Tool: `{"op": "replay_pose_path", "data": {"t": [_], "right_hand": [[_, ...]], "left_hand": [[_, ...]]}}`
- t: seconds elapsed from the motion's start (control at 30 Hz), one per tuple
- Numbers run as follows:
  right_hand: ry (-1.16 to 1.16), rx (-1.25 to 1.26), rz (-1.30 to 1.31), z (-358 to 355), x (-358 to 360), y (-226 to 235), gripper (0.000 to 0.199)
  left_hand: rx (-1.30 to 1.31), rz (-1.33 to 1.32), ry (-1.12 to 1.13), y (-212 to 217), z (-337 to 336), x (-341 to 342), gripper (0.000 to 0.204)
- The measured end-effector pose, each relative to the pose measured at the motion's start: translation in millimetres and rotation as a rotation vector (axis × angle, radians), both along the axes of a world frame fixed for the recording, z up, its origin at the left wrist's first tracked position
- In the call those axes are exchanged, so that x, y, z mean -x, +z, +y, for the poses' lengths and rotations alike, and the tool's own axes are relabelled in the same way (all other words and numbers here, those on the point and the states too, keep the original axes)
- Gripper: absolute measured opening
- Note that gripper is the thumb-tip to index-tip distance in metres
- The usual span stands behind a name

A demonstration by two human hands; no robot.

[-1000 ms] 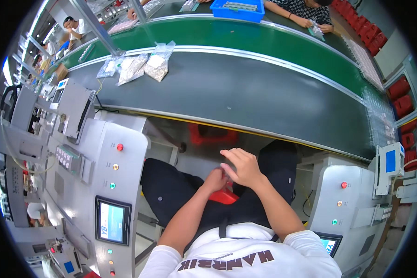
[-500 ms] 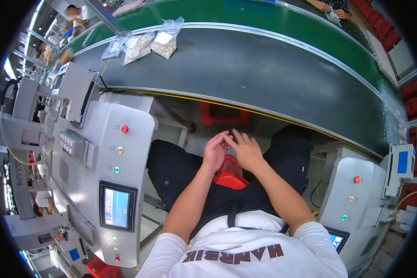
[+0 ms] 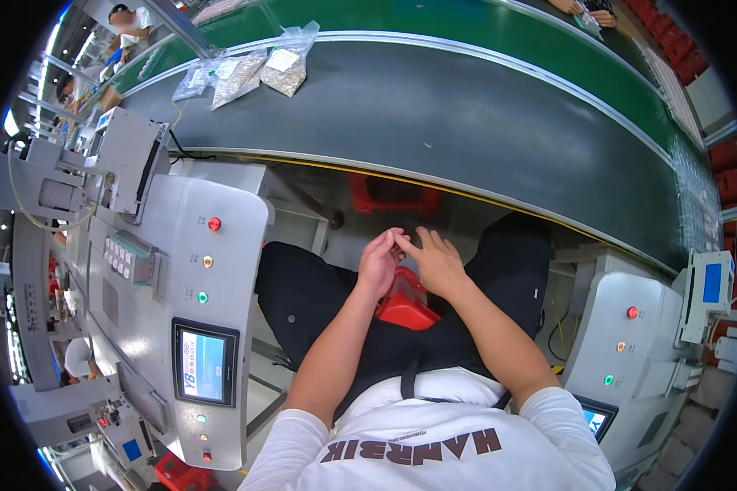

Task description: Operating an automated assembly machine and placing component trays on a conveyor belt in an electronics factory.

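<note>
1. Head view shows the person seated, both hands meeting over the lap, just above a small red box that rests between the thighs.
2. Left hand is curled loosely, its fingertips pinched against those of the right hand; whether anything small sits between them cannot be told.
3. Right hand lies with fingers spread and slightly bent, the index touching the left fingertips; it grips nothing that can be seen.
4. Compared with half a second ago, the hands have stayed joined over the red box, while the view has tilted so the lap sits lower and the conveyor belt fills more of the far side.
5. A second ago the right hand lay over the left; now the two sit side by side.
6. Clear bags of small parts lie on the belt's far left.
7. Near left stands a grey machine with a touch screen; a second grey machine stands to the right.
</note>
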State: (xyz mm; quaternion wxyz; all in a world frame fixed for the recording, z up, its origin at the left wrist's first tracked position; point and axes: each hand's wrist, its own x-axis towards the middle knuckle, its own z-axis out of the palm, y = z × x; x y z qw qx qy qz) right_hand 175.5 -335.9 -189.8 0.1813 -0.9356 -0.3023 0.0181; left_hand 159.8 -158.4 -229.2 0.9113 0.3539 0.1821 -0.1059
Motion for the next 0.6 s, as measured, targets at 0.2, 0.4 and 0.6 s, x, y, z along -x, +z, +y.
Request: {"op": "replay_pose_path", "data": {"t": [0.2, 0.4, 0.6], "right_hand": [[-0.019, -0.025, 0.045, -0.5, 0.0, -4.1, 0.089], [-0.016, 0.002, 0.051, -0.8, -2.5, -7.1, 0.078], [0.004, 0.003, 0.033, -8.8, -4.7, -14.7, 0.044]], "left_hand": [[-0.071, 0.035, -0.040, -0.7, -0.2, -1.3, 0.028], [-0.237, 0.069, -0.079, -8.5, -2.1, -3.0, 0.024], [-0.399, -0.014, -0.109, -1.7, -20.3, -2.5, 0.022]]}}
